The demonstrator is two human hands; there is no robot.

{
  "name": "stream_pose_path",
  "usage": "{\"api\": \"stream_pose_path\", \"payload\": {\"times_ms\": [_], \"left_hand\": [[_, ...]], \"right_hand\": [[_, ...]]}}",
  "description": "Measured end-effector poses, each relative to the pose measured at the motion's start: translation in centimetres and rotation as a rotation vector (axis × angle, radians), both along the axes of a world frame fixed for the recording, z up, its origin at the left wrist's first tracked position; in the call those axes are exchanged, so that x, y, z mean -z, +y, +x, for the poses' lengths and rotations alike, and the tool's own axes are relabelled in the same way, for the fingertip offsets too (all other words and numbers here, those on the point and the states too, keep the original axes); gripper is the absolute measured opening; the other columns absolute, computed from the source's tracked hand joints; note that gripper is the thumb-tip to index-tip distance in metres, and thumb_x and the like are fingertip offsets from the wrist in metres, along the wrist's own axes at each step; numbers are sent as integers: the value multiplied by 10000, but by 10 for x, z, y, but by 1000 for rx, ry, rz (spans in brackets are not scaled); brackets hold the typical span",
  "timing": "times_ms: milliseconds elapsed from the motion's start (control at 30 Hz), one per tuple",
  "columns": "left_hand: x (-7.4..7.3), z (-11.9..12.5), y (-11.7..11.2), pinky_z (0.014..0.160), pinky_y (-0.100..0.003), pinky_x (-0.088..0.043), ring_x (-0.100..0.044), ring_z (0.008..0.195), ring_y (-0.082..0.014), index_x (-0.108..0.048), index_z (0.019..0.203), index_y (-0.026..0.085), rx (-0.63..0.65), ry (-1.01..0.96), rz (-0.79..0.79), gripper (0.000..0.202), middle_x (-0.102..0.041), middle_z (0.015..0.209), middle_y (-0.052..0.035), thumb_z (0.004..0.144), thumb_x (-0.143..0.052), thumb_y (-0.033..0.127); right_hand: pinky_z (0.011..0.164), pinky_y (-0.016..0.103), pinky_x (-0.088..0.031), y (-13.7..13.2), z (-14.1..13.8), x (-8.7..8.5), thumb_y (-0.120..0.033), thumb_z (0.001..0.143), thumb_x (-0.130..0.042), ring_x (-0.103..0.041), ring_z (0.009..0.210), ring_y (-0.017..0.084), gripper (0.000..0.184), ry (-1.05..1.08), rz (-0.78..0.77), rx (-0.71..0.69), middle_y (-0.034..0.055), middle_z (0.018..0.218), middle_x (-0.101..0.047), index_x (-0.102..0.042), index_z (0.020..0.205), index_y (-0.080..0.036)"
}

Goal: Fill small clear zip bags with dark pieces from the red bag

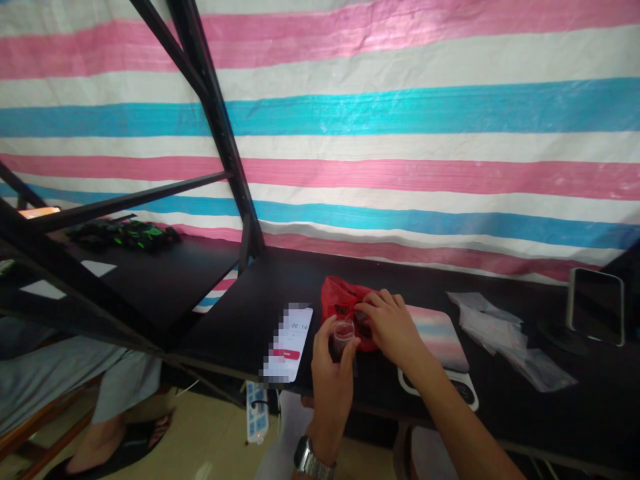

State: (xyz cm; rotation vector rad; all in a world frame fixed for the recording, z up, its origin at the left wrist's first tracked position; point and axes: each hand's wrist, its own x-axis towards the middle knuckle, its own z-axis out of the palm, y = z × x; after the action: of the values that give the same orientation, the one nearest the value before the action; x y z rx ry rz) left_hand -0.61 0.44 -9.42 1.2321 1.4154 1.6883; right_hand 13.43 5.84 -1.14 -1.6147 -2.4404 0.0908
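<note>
Pink, white and blue striped tarpaulin (320, 120) hangs behind a black tabletop (280, 300). The left hand (333, 383), a steel wristwatch (314, 459) on its wrist, curls its fingers around a small clear plastic cup (343, 337), gripping it. The right hand (393, 327), half open, rests on a crumpled red plastic bag (347, 300) just beyond the cup; whether it pinches anything cannot be told. Left of the left hand lies a smartphone (289, 343) showing a timer; right of the right hand, a pastel striped pad (437, 337).
</note>
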Motion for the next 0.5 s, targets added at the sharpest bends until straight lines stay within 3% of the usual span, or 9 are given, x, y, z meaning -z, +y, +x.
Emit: {"api": "stream_pose_path", "payload": {"times_ms": [133, 267, 367, 500], "left_hand": [[-2, -3, 3, 1082, -447, -545, -708, 1206, -269, -644, 1304, 221, 27, -68, 8, 433, -740, 1288, -107, 941, -719, 445], [-4, -10, 3, 1058, -435, -551, -716, 1189, -265, -643, 1278, 221, 9, -47, -5, 399, -749, 1271, -109, 951, -698, 444], [-2, -14, 3, 1036, -455, -549, -732, 1129, -274, -640, 1268, 217, 1, -16, -81, 414, -764, 1212, -105, 941, -694, 465], [0, -17, 4, 1043, -486, -535, -733, 1127, -296, -637, 1277, 215, -28, 6, -137, 450, -760, 1230, -117, 924, -682, 491]], "right_hand": [[980, 436, -369, 3, -18, 4, -91, 961, -620, -559, 1184, 281, 399, 139, -45, -131, 90, 1367, -721, -752, 1304, -245], [984, 409, -366, 6, -18, 6, -60, 964, -601, -587, 1165, 248, 408, 236, -61, -199, 76, 1385, -723, -760, 1291, -244], [987, 400, -362, 13, -6, 5, -54, 957, -616, -602, 1177, 244, 390, 245, -41, -123, 51, 1337, -754, -774, 1248, -261], [950, 408, -359, 23, 7, 5, -52, 944, -629, -605, 1183, 269, 407, 107, 44, 29, 60, 1343, -760, -768, 1265, -261]]}}
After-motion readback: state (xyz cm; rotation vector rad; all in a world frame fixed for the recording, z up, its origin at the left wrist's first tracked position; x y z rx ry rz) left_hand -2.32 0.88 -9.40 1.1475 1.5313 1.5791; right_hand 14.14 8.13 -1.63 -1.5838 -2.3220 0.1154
